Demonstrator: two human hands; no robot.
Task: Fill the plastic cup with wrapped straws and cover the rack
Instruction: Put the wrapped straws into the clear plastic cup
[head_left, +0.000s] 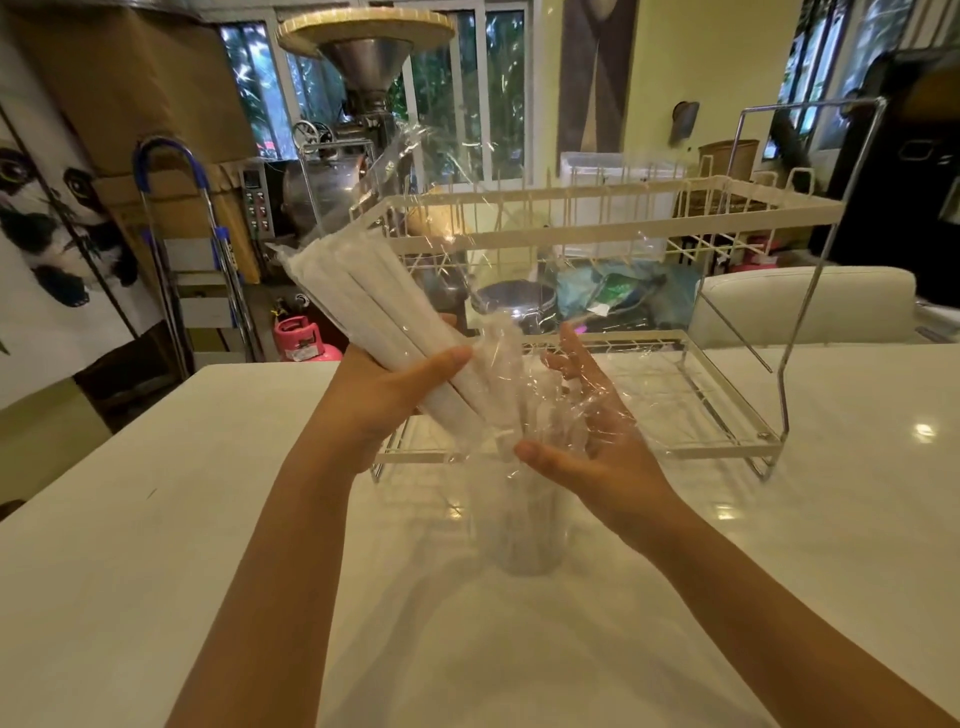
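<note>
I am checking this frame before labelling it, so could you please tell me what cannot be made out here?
- Clear plastic cup: head view; crinkled transparent plastic sheet blurs its rim and contents.
- White paper-wrapped straws: count unclear; left hand hides the lower ends.
- Right hand: sheet veils the fingers.

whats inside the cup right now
The cup on the table looks empty; straws remain bagged in the left hand. Crinkled plastic blurs its rim.

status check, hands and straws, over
Left hand gripping wrapped straws, tilted above clear plastic cup. Right hand open beside loose plastic sleeve. Cup not yet filled, dish rack uncovered behind.
</note>
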